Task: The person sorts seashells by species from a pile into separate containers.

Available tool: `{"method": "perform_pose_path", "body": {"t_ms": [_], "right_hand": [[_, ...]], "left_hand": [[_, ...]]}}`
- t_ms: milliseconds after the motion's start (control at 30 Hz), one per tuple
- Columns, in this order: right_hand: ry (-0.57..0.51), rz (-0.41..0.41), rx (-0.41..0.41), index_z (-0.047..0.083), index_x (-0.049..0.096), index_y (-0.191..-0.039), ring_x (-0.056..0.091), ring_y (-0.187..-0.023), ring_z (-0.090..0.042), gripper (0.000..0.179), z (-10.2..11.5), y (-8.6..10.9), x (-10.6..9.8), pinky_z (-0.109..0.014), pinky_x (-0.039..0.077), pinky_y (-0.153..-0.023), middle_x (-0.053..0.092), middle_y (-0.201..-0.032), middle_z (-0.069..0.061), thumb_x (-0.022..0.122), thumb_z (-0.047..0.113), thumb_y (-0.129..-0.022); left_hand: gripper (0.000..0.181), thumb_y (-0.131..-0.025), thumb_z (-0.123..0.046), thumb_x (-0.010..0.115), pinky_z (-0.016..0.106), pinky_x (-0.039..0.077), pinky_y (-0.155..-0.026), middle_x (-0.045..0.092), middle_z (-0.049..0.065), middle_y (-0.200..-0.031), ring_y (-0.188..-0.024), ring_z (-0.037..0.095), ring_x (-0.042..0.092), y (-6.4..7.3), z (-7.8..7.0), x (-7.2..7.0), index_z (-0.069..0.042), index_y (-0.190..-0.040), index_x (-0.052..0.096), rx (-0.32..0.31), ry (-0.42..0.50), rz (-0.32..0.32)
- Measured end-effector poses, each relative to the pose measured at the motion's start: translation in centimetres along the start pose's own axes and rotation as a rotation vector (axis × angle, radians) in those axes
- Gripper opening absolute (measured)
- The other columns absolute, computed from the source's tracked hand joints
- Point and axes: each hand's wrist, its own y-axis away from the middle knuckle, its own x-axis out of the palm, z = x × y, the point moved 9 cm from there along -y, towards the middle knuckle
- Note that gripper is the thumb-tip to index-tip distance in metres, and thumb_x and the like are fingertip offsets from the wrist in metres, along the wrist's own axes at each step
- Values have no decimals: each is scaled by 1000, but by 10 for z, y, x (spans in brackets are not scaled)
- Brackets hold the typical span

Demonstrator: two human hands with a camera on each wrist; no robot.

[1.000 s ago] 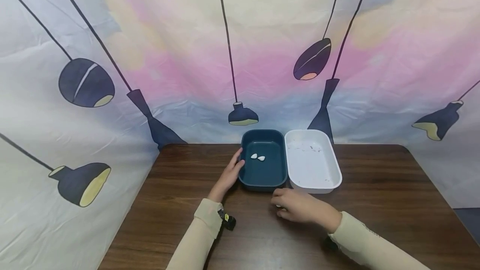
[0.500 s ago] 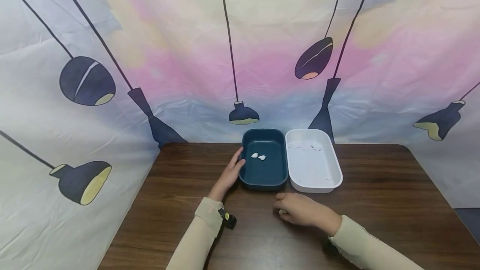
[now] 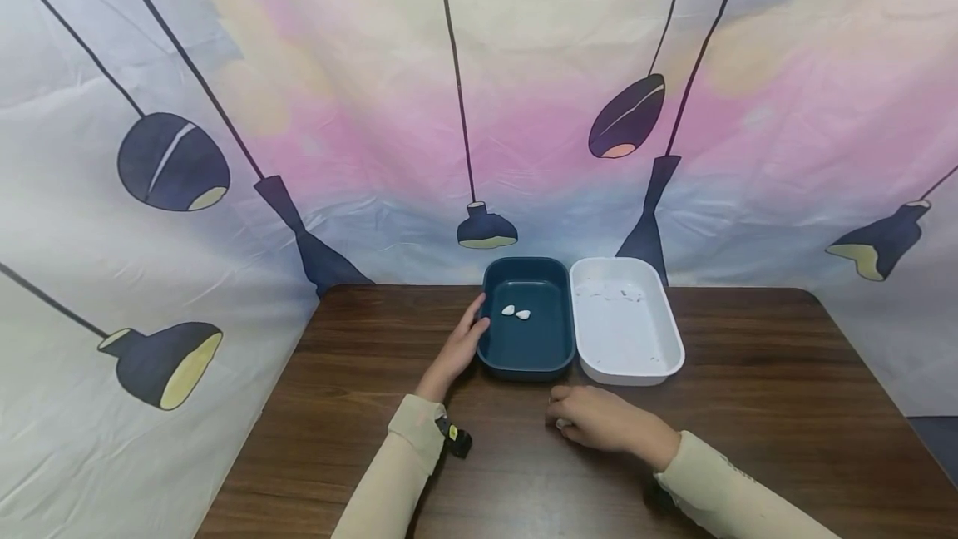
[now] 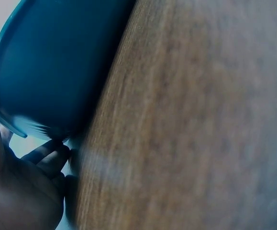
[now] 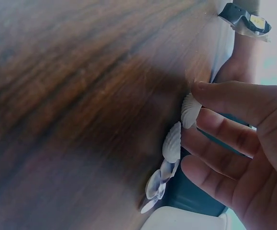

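My right hand (image 3: 595, 417) is low over the table in front of the two trays. Its thumb and fingers pinch a ridged white seashell (image 5: 191, 111). More shells lie on the wood along those fingertips: a ridged white seashell (image 5: 172, 143) and several smaller ones (image 5: 154, 184). In the head view the hand hides most of them. My left hand (image 3: 455, 356) rests with extended fingers against the left side of the teal tray (image 3: 526, 356). Two white shells (image 3: 516, 313) lie on that tray's floor.
A white tray (image 3: 627, 331) with small dark specks stands directly right of the teal one. Both are near the back edge of the brown wooden table (image 3: 359, 356). Behind it hangs a cloth backdrop (image 3: 374, 106) printed with lamps.
Over the last second my right hand has shifted slightly toward me, away from the trays. My left hand and the two shells in the teal tray stay put.
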Motion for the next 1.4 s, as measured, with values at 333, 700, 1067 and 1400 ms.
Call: {"method": "perform_pose_path", "body": {"t_ms": [333, 700, 1067, 1400], "right_hand": [[-13, 8, -4, 10, 79, -105, 53, -77, -1, 19, 4, -2, -9, -22, 53, -70, 58, -90, 6, 80, 1, -87], [-34, 24, -59, 9, 78, -105, 55, -81, -4, 19, 9, -13, -23, -25, 54, -76, 65, -88, 7, 77, -2, -89], [17, 23, -80, 11, 80, -104, 55, -83, -5, 17, 12, -20, -35, -23, 52, -77, 68, -91, 8, 77, 1, -90], [49, 2, -114, 11, 81, -103, 56, -83, -7, 17, 19, -30, -51, -24, 52, -77, 68, -89, 7, 77, 0, -91]], "left_hand": [[58, -116, -18, 41, 63, 22, -124, 15, 23, -174, -158, 46, 16, -6, 9, -1, -4, -168, 20, 2, -7, -1], [60, -116, -30, 42, 63, 20, -124, 15, 16, -176, -160, 41, 16, -21, 41, -1, -15, -170, 21, 18, 0, -47], [60, -115, -34, 42, 62, 22, -124, 17, 13, -175, -160, 40, 18, -21, 43, -1, -19, -170, 24, 15, -27, -52], [61, -115, -34, 43, 62, 22, -124, 17, 13, -176, -159, 39, 18, -21, 43, -1, -20, -170, 22, 11, -27, -52]]}}
